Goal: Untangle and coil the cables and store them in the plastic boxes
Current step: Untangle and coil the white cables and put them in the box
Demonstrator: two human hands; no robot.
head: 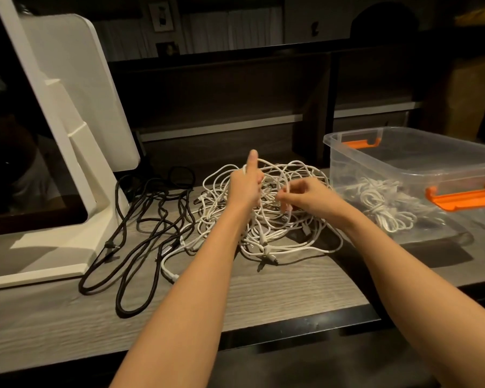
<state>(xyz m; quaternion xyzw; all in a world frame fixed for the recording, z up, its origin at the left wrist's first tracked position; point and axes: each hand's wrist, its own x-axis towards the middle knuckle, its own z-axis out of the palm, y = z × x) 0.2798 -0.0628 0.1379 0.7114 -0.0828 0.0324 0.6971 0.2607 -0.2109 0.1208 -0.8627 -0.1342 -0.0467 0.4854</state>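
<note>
A tangled heap of white cables (280,233) lies in the middle of the wooden counter. My left hand (245,184) grips strands at the top of the heap, thumb raised with a loop over it. My right hand (303,198) pinches a white strand just to the right of the left hand. Loose black cables (140,228) sprawl on the counter to the left of the heap. A clear plastic box (350,152) with orange latches stands at the right, with coiled white cables (381,208) inside it.
A white monitor stand (76,169) and its dark screen fill the left side. A dark shelf unit (230,107) runs behind the counter. The counter's front edge (291,326) drops off near my forearms.
</note>
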